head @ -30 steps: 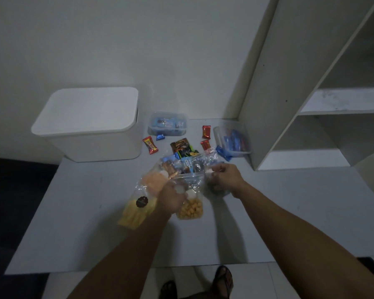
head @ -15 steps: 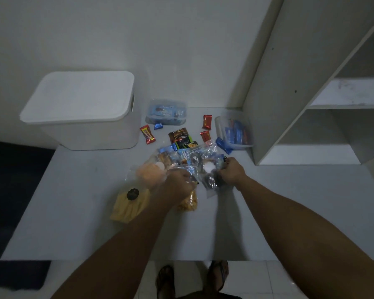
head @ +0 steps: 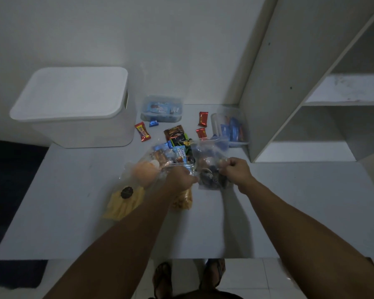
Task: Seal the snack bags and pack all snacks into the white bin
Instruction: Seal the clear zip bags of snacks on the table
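1. While both hands work at the middle of the table (head: pixel 58 212), the white bin (head: pixel 78 117) stands at the far left corner against the wall, with its lid (head: pixel 71 91) on.
2. Just right of the bin lies a red candy wrapper (head: pixel 142 131), and a small blue candy (head: pixel 153 122) is beside it. Behind them stands a clear box (head: pixel 162 108) with blue packets inside.
3. Nearer to the person, a yellow snack bag (head: pixel 123 203) with a dark round sticker lies flat on the table. An orange round snack in a clear bag (head: pixel 144 173) touches its far end.
4. The left hand (head: pixel 179 180) has its fingers curled and pinches the left edge of a clear bag with dark cookies (head: pixel 211 175). Under the left wrist, a bag of small golden snacks (head: pixel 183 201) shows partly.
5. Behind the hands there is a heap of small packets (head: pixel 177 147), brown, green and blue, lying close together.
6. The right hand (head: pixel 235 169) is closed on the right edge of the same cookie bag, so the bag is held between the two hands, just above the table. If its top is sealed, I cannot tell.
7. Two red candies (head: pixel 203 118) lie farther back, and a second clear box (head: pixel 231 128) with blue wrappers stands beside the white shelf unit (head: pixel 289 83) at the right.
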